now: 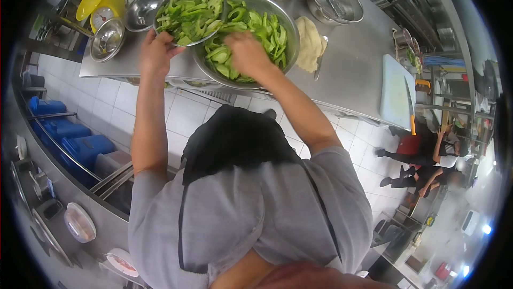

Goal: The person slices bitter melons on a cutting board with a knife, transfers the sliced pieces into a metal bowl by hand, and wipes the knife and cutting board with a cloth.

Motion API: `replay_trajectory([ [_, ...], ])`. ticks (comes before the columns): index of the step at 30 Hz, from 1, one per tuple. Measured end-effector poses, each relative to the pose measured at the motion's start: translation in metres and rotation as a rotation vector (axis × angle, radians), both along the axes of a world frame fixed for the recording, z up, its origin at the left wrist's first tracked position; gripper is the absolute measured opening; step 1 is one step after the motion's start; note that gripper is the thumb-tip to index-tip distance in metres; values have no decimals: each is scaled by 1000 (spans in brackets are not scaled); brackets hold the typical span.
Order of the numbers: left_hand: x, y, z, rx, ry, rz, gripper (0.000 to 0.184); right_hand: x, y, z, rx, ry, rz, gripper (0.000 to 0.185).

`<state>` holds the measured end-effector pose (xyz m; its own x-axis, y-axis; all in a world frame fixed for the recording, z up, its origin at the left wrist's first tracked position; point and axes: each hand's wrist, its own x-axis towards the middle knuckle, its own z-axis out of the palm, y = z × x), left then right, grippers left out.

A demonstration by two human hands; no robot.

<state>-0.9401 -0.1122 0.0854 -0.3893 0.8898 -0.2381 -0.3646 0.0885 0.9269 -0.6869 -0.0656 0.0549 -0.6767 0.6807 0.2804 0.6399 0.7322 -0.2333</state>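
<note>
My left hand (157,51) grips the near rim of a smaller metal bowl (205,41) heaped with cut green vegetable pieces (192,11). This bowl is held beside and partly over the rim of a large metal bowl (295,37), which holds more of the same green pieces (272,35). My right hand (247,54) is inside the large bowl at the greens; its fingers are blurred and partly hidden, and whether they hold a piece is unclear. A beige cloth (310,45) lies just right of the large bowl.
Small metal bowls (108,40) and a yellow scale (107,11) stand left. Metal bowls with utensils (335,3) sit at the back. A white cutting board (394,88) and a knife (411,107) are at the right edge. People (422,152) stand farther right.
</note>
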Motion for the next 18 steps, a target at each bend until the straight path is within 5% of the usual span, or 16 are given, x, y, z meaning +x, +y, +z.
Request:
replay_trajectory([
  [6, 30, 12, 7, -19, 2, -115, 46, 62, 51, 8, -364, 332, -184, 37],
  [10, 51, 19, 10, -81, 40, -301, 54, 86, 65, 10, -601, 974, -375, 29],
  [18, 67, 30, 9, -130, 464, -456, 65, 101, 36, 1, -341, 864, -418, 37],
])
